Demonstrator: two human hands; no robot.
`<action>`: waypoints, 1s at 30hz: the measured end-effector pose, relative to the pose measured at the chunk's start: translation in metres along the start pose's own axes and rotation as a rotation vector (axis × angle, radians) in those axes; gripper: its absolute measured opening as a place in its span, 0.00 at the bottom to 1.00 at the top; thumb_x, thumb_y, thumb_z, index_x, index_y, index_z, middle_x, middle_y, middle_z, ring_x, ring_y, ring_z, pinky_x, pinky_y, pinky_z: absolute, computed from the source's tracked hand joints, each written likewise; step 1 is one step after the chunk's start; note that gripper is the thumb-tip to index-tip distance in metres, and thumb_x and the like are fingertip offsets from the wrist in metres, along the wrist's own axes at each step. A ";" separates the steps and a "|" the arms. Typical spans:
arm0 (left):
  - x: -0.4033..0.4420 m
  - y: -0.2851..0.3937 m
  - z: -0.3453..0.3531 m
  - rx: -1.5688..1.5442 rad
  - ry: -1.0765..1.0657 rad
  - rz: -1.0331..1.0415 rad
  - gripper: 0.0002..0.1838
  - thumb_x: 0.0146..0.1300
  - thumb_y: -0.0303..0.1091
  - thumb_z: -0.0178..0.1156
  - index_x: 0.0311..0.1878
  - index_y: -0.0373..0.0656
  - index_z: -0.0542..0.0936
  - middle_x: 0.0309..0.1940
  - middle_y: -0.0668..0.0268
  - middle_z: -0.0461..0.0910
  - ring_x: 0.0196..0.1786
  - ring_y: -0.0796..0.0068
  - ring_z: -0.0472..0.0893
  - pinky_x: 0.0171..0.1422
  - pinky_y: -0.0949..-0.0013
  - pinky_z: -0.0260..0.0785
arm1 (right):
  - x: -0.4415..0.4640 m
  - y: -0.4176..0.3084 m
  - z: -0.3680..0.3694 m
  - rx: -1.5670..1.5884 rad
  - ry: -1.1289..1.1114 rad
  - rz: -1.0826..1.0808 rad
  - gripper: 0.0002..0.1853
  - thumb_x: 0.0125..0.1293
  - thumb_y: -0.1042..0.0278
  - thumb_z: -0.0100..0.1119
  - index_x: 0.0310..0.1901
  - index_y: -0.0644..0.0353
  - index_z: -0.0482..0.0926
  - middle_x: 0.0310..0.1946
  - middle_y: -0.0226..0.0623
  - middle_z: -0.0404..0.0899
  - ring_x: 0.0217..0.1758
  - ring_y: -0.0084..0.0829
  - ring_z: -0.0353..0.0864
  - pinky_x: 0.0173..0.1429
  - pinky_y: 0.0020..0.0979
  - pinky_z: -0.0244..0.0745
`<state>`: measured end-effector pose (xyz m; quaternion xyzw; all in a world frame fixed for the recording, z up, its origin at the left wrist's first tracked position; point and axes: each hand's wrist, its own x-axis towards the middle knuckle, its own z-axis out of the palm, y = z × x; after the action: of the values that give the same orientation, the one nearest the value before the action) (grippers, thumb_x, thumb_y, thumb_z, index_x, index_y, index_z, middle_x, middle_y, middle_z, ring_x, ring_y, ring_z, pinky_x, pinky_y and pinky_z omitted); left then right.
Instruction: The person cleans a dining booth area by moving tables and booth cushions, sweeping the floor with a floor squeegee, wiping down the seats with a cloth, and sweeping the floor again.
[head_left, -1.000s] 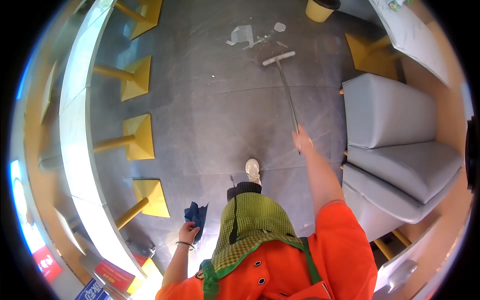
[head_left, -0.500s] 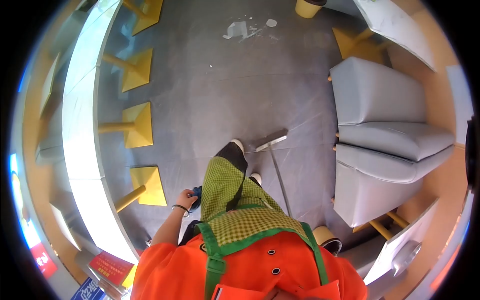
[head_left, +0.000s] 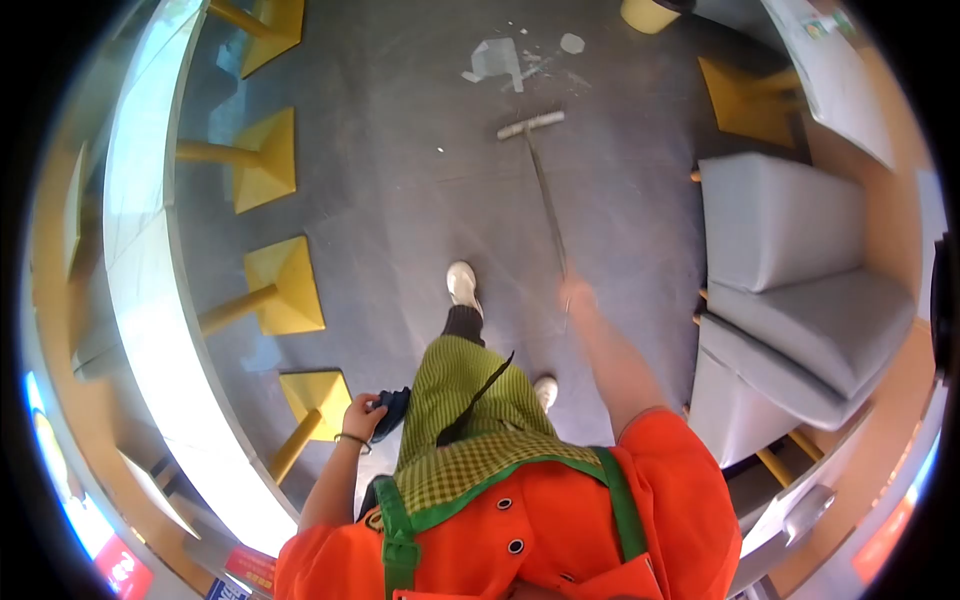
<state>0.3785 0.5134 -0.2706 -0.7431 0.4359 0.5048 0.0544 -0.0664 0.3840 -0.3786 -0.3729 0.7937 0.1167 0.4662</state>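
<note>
My right hand point(head_left: 577, 293), slightly blurred, is closed round the handle of a long squeegee-like tool point(head_left: 547, 205). Its pale crossbar lies on the grey floor point(head_left: 390, 220), just below some scattered paper scraps point(head_left: 495, 62) and a round white piece point(head_left: 572, 43). Low at the left, my left hand point(head_left: 364, 415) grips a crumpled dark blue cloth point(head_left: 392, 412) beside the green checked apron point(head_left: 470, 400).
A long white counter point(head_left: 140, 250) with yellow pedestal bases point(head_left: 285, 285) runs along the left. Grey padded seats point(head_left: 780, 230) line the right. A yellow bin point(head_left: 650, 14) stands at the top right, near a white tabletop point(head_left: 835, 80).
The tool's crossbar, near my feet half a second ago, is now far forward by the scraps. My right arm has come back into view, stretched forward. My feet have changed position.
</note>
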 end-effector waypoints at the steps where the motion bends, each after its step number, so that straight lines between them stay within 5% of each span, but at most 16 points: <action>1: 0.011 0.002 -0.016 -0.073 0.016 -0.027 0.16 0.41 0.35 0.63 0.36 0.42 0.75 0.18 0.66 0.72 0.22 0.77 0.72 0.27 0.74 0.64 | 0.025 -0.038 -0.034 0.007 0.047 -0.085 0.25 0.58 0.60 0.41 0.58 0.50 0.53 0.46 0.51 0.67 0.46 0.50 0.69 0.48 0.42 0.66; 4: 0.031 0.029 -0.067 -0.001 0.073 -0.033 0.17 0.41 0.34 0.63 0.36 0.41 0.74 0.16 0.68 0.70 0.20 0.79 0.70 0.26 0.75 0.63 | 0.081 -0.078 -0.061 0.227 0.248 -0.165 0.24 0.58 0.60 0.42 0.57 0.51 0.56 0.45 0.50 0.68 0.47 0.48 0.69 0.48 0.41 0.66; 8: 0.056 0.014 -0.092 -0.062 0.125 -0.032 0.17 0.40 0.35 0.64 0.36 0.41 0.74 0.17 0.69 0.70 0.21 0.79 0.69 0.27 0.75 0.63 | 0.020 -0.015 -0.023 0.260 0.166 -0.082 0.25 0.57 0.58 0.43 0.58 0.46 0.55 0.46 0.48 0.69 0.45 0.45 0.71 0.46 0.40 0.66; 9: 0.063 0.012 -0.090 -0.044 0.143 -0.024 0.18 0.40 0.35 0.64 0.36 0.41 0.74 0.17 0.69 0.70 0.22 0.78 0.69 0.27 0.75 0.63 | -0.037 -0.026 -0.039 0.275 0.072 0.076 0.26 0.56 0.59 0.42 0.59 0.46 0.53 0.47 0.49 0.68 0.47 0.46 0.69 0.49 0.39 0.65; 11: 0.074 0.007 -0.080 -0.083 0.077 -0.040 0.18 0.40 0.36 0.64 0.36 0.41 0.74 0.17 0.68 0.70 0.21 0.76 0.70 0.28 0.74 0.64 | -0.046 0.042 0.020 0.209 0.235 -0.124 0.28 0.56 0.61 0.44 0.59 0.47 0.52 0.49 0.49 0.66 0.52 0.46 0.66 0.52 0.39 0.62; 14: 0.065 0.067 -0.078 0.043 -0.001 -0.044 0.17 0.39 0.37 0.64 0.35 0.42 0.75 0.18 0.67 0.71 0.23 0.75 0.72 0.28 0.73 0.64 | -0.054 0.033 -0.003 0.260 0.161 -0.149 0.28 0.55 0.62 0.45 0.59 0.48 0.52 0.49 0.50 0.66 0.51 0.47 0.66 0.52 0.39 0.62; 16: 0.069 0.075 -0.066 0.013 -0.027 -0.035 0.18 0.40 0.38 0.64 0.35 0.43 0.75 0.19 0.66 0.72 0.23 0.74 0.72 0.28 0.73 0.65 | -0.013 -0.004 -0.044 0.191 0.050 0.054 0.27 0.55 0.61 0.45 0.58 0.49 0.54 0.47 0.51 0.67 0.50 0.49 0.66 0.51 0.39 0.63; 20: 0.059 0.128 -0.056 -0.052 0.015 -0.045 0.18 0.40 0.38 0.63 0.36 0.43 0.74 0.19 0.66 0.72 0.22 0.74 0.72 0.28 0.73 0.65 | 0.102 -0.031 -0.118 0.210 0.133 0.014 0.24 0.57 0.60 0.43 0.57 0.48 0.55 0.39 0.50 0.72 0.41 0.49 0.71 0.42 0.41 0.67; 23: 0.064 0.124 -0.037 -0.023 0.126 -0.044 0.17 0.40 0.38 0.63 0.35 0.43 0.74 0.18 0.67 0.72 0.22 0.74 0.72 0.28 0.73 0.65 | 0.079 0.024 -0.137 0.213 0.308 -0.144 0.23 0.58 0.60 0.42 0.57 0.48 0.56 0.36 0.48 0.73 0.36 0.48 0.73 0.37 0.41 0.68; 24: 0.059 0.139 -0.032 0.013 0.135 -0.053 0.17 0.39 0.38 0.63 0.35 0.43 0.74 0.18 0.67 0.72 0.22 0.74 0.72 0.28 0.72 0.65 | 0.079 0.067 -0.126 0.297 0.178 -0.064 0.23 0.59 0.59 0.42 0.57 0.48 0.56 0.36 0.47 0.73 0.36 0.47 0.73 0.38 0.40 0.68; 27: 0.058 0.177 -0.012 0.150 0.009 -0.031 0.18 0.39 0.38 0.63 0.34 0.43 0.74 0.19 0.66 0.73 0.23 0.74 0.73 0.29 0.72 0.66 | -0.035 0.141 -0.133 0.242 0.110 0.040 0.25 0.57 0.59 0.44 0.57 0.53 0.56 0.49 0.49 0.66 0.51 0.45 0.66 0.51 0.37 0.62; 30: 0.076 0.218 0.012 0.219 -0.002 0.041 0.18 0.39 0.39 0.63 0.35 0.42 0.74 0.21 0.63 0.74 0.24 0.71 0.74 0.30 0.70 0.67 | -0.124 0.232 -0.097 0.404 0.060 0.064 0.27 0.57 0.62 0.44 0.58 0.57 0.53 0.52 0.51 0.62 0.55 0.47 0.60 0.57 0.36 0.57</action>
<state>0.2250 0.3413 -0.2586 -0.7231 0.5034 0.4560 0.1253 -0.2570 0.5537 -0.2616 -0.2497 0.8260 -0.0413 0.5037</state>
